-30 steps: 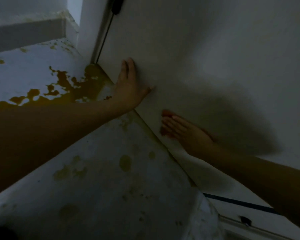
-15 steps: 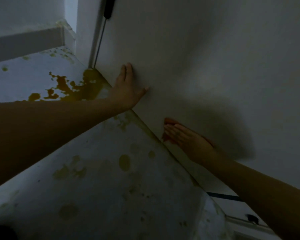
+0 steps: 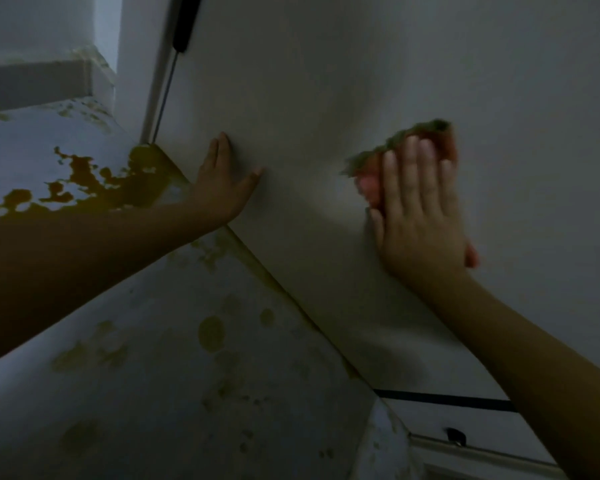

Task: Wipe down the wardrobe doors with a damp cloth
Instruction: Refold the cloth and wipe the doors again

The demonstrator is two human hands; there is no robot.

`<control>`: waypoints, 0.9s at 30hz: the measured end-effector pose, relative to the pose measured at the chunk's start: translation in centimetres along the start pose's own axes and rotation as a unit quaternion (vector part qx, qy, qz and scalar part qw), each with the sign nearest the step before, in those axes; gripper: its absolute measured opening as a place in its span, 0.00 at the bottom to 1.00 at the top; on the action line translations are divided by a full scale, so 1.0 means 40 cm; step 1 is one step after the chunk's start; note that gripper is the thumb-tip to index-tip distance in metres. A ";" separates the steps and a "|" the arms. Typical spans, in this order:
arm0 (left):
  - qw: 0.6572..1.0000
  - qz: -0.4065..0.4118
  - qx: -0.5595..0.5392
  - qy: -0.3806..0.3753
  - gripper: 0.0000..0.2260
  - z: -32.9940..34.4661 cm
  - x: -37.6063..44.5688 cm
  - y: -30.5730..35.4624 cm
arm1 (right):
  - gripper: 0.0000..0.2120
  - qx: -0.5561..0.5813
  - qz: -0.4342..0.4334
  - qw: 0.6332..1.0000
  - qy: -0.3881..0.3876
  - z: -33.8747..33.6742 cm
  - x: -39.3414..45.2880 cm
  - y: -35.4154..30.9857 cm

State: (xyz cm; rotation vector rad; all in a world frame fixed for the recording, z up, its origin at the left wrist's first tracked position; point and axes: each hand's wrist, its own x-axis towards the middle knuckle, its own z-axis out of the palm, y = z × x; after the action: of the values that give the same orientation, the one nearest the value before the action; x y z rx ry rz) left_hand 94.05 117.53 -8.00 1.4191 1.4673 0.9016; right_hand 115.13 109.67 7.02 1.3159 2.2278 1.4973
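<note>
The right hand [image 3: 420, 216] lies flat and open, pressing a reddish cloth with a green fringe [image 3: 400, 150] against the pale, smooth wardrobe door [image 3: 326, 81]. The left hand [image 3: 222, 181], open too, braces beside the door's lower edge. With no real grip, the cloth could slide out. Bare door lies open above and right; the stained floor [image 3: 153, 341] bounds it below.

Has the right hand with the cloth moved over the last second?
Yes. The right hand and cloth slid away from the door's bottom edge, further across the panel.
</note>
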 end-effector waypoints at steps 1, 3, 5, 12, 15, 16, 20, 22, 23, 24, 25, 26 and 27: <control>1.000 0.001 -0.010 0.004 0.36 0.005 0.000 0.001 | 0.28 -0.007 -0.036 0.999 0.004 0.022 0.011 -0.027; 1.000 0.004 -0.025 0.010 0.35 0.010 0.002 -0.004 | 0.23 -0.018 -0.130 0.991 -0.010 0.079 0.016 -0.098; 0.999 0.008 -0.028 0.017 0.35 0.014 0.002 -0.009 | 0.25 -0.027 -0.232 0.972 -0.027 0.130 -0.015 -0.178; 1.000 0.009 -0.025 0.009 0.33 0.021 -0.002 -0.016 | 0.27 -0.052 -0.307 0.941 -0.131 0.117 -0.147 -0.149; 0.999 0.001 -0.033 0.010 0.31 0.009 0.002 -0.013 | 0.24 0.021 -0.170 0.985 -0.036 0.056 -0.091 -0.067; 0.999 0.004 -0.040 0.016 0.30 0.004 0.002 -0.014 | 0.24 0.022 -0.135 0.990 -0.015 0.035 -0.052 -0.043; 0.996 0.026 -0.049 0.068 0.26 -0.016 0.018 -0.036 | 0.29 0.000 -0.068 0.998 -0.009 -0.009 0.148 -0.035; 0.996 0.024 -0.050 0.070 0.25 -0.027 0.031 -0.049 | 0.30 -0.025 -0.108 0.994 -0.013 0.010 0.214 -0.086; 0.996 0.025 -0.051 0.068 0.25 -0.031 0.036 -0.054 | 0.30 -0.040 -0.134 0.990 -0.016 0.029 0.232 -0.121; 0.996 0.027 -0.055 0.065 0.24 -0.035 0.037 -0.059 | 0.29 -0.051 -0.164 0.985 -0.020 0.048 0.241 -0.158; 0.996 0.029 -0.058 0.063 0.24 -0.036 0.036 -0.061 | 0.29 -0.061 -0.198 0.978 -0.035 0.066 0.240 -0.195; 0.996 0.030 -0.060 0.060 0.24 -0.034 0.034 -0.063 | 0.29 -0.075 -0.240 0.966 -0.056 0.084 0.226 -0.230; 0.996 0.029 -0.059 0.061 0.24 -0.032 0.030 -0.065 | 0.28 -0.088 -0.288 0.950 -0.083 0.104 0.201 -0.262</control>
State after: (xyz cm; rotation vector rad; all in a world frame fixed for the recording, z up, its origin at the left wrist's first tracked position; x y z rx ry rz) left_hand 92.00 118.60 -10.10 1.3452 1.4420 1.1099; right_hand 106.52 117.11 -0.88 0.6255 2.0594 1.2668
